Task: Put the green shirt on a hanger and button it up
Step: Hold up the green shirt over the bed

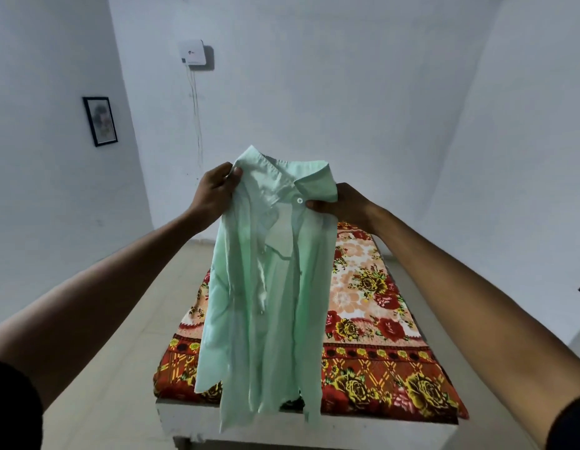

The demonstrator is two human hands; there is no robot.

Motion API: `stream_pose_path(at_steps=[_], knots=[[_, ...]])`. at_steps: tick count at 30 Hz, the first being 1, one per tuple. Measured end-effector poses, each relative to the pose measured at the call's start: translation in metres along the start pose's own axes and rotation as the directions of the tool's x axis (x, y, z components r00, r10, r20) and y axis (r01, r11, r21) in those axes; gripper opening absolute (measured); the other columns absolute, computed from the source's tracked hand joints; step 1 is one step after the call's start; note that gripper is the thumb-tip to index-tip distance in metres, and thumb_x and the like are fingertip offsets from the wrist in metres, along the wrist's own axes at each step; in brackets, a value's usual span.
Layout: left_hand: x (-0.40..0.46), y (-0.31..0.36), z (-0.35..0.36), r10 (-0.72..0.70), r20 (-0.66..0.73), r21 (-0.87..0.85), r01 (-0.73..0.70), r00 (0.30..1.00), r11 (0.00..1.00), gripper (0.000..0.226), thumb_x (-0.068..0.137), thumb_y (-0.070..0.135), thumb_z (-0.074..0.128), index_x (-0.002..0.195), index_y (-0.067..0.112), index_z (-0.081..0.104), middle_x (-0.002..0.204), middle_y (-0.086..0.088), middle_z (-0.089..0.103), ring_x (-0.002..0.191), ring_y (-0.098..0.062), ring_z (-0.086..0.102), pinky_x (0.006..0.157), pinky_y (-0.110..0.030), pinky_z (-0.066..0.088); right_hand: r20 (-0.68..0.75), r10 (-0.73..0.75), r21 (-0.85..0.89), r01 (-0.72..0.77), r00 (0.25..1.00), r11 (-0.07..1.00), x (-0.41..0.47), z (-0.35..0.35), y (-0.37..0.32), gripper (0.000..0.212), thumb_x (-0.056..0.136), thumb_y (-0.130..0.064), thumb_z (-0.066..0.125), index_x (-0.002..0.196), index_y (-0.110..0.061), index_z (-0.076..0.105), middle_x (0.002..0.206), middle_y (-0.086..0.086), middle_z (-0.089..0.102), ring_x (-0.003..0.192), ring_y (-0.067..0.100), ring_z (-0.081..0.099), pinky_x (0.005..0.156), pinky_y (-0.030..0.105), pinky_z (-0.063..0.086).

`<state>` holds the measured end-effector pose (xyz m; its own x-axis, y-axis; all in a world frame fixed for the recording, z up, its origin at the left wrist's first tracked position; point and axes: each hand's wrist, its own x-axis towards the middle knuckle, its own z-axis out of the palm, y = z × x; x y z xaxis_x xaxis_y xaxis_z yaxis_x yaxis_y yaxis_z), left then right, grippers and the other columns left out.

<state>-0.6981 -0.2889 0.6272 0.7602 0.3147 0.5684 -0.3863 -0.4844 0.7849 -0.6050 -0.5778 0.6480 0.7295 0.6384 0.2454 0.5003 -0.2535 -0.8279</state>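
Home bedroom: floral-covered bed (373,319), framed picture (100,121) on wall.

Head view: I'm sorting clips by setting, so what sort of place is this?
Probably a plain bedroom: a low bed with a floral bedspread, a framed picture on white walls.

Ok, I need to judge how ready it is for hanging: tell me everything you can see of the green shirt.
The green shirt is pale mint, of thin, light woven cloth, with a collar and a white button near the top. It hangs unbuttoned and crumpled in the air above the floral bed cover. The left hand pinches one collar side, the right hand the other. No hanger shows.
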Motion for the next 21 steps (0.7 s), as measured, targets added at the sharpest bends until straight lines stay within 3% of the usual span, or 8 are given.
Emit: stream_pose_path(at_steps=[3, 6, 8, 12, 15, 17, 19, 21], knots=[[-0.015, 0.006, -0.006, 0.044, -0.004, 0.070, -0.043, 0.999, 0.997, 0.040, 0.105, 0.036, 0.054, 0.072, 0.017, 0.043, 0.068, 0.003, 0.038, 0.063, -0.013, 0.037, 0.053, -0.028, 0.029, -0.007, 0.013, 0.006, -0.013, 1.000, 1.000, -0.014, 0.008, -0.004, 0.024, 0.096, -0.028, 0.074, 0.117, -0.018, 0.071, 0.109, -0.006, 0.074, 0.096, 0.006, 0.073, 0.075, 0.021, 0.058], [-0.027, 0.009, -0.011, 0.065, 0.011, 0.116, -0.065, 0.998, 0.991, 0.040, 0.105, 0.037, 0.053, 0.074, 0.013, 0.043, 0.068, 0.003, 0.038, 0.061, -0.013, 0.036, 0.053, -0.029, 0.029, -0.023, 0.015, 0.021, -0.015, 1.000, 1.000, -0.025, 0.018, -0.007, 0.010, 0.098, -0.025, 0.071, 0.107, -0.027, 0.069, 0.103, -0.011, 0.073, 0.088, 0.000, 0.071, 0.072, 0.020, 0.058], [-0.034, 0.005, -0.014, 0.053, 0.007, 0.135, -0.053, 0.999, 0.989, 0.040, 0.104, 0.038, 0.052, 0.075, 0.013, 0.043, 0.067, 0.004, 0.039, 0.061, -0.014, 0.036, 0.055, -0.031, 0.030, -0.062, 0.025, 0.003, -0.025, 0.998, 1.000, -0.031, 0.027, -0.006, 0.011, 0.098, -0.026, 0.071, 0.110, -0.026, 0.069, 0.103, -0.011, 0.072, 0.091, 0.004, 0.070, 0.077, 0.024, 0.057], [-0.050, -0.014, -0.016, 0.020, 0.011, 0.147, -0.021, 1.000, 0.989, 0.040, 0.104, 0.039, 0.051, 0.073, 0.018, 0.040, 0.065, 0.007, 0.038, 0.060, -0.014, 0.035, 0.056, -0.032, 0.030, -0.094, 0.005, -0.199, -0.023, 0.996, 0.980, -0.038, 0.046, -0.003, 0.028, 0.099, -0.031, 0.069, 0.124, -0.019, 0.071, 0.113, -0.004, 0.070, 0.102, 0.015, 0.068, 0.091, 0.037, 0.057], [-0.061, -0.030, -0.008, -0.011, 0.013, 0.150, 0.009, 1.000, 0.989, 0.040, 0.104, 0.037, 0.052, 0.070, 0.023, 0.038, 0.063, 0.009, 0.038, 0.057, -0.010, 0.036, 0.055, -0.031, 0.030, -0.111, -0.012, -0.214, -0.012, 0.994, 0.977, -0.046, 0.060, 0.010, 0.031, 0.097, -0.029, 0.072, 0.124, -0.015, 0.071, 0.114, 0.000, 0.072, 0.102, 0.017, 0.069, 0.088, 0.036, 0.058], [-0.065, -0.041, 0.000, -0.034, 0.024, 0.160, 0.030, 0.999, 0.987, 0.039, 0.106, 0.031, 0.053, 0.069, 0.027, 0.041, 0.062, 0.010, 0.039, 0.052, 0.000, 0.038, 0.051, -0.023, 0.032, -0.111, -0.015, -0.269, -0.015, 0.994, 0.963, -0.044, 0.066, 0.022, 0.034, 0.092, -0.030, 0.078, 0.121, -0.015, 0.072, 0.114, 0.001, 0.073, 0.101, 0.017, 0.069, 0.087, 0.036, 0.058], [-0.069, -0.052, 0.007, -0.024, 0.043, 0.162, 0.017, 0.999, 0.987, 0.040, 0.106, 0.028, 0.054, 0.068, 0.031, 0.043, 0.061, 0.011, 0.041, 0.049, 0.003, 0.042, 0.048, -0.016, 0.030, -0.109, 0.016, -0.319, -0.050, 0.994, 0.947, -0.040, 0.068, 0.036, 0.035, 0.086, -0.033, 0.083, 0.116, -0.016, 0.074, 0.112, 0.002, 0.075, 0.101, 0.018, 0.070, 0.090, 0.045, 0.060], [-0.060, -0.065, 0.011, -0.014, 0.053, 0.171, 0.005, 0.998, 0.985, 0.041, 0.105, 0.031, 0.055, 0.067, 0.031, 0.041, 0.061, 0.010, 0.040, 0.050, 0.001, 0.040, 0.048, -0.018, 0.030, -0.142, 0.053, -0.333, -0.098, 0.988, 0.938, -0.027, 0.068, 0.049, 0.037, 0.083, -0.034, 0.085, 0.113, -0.014, 0.076, 0.110, 0.003, 0.076, 0.098, 0.017, 0.070, 0.089, 0.047, 0.060]])
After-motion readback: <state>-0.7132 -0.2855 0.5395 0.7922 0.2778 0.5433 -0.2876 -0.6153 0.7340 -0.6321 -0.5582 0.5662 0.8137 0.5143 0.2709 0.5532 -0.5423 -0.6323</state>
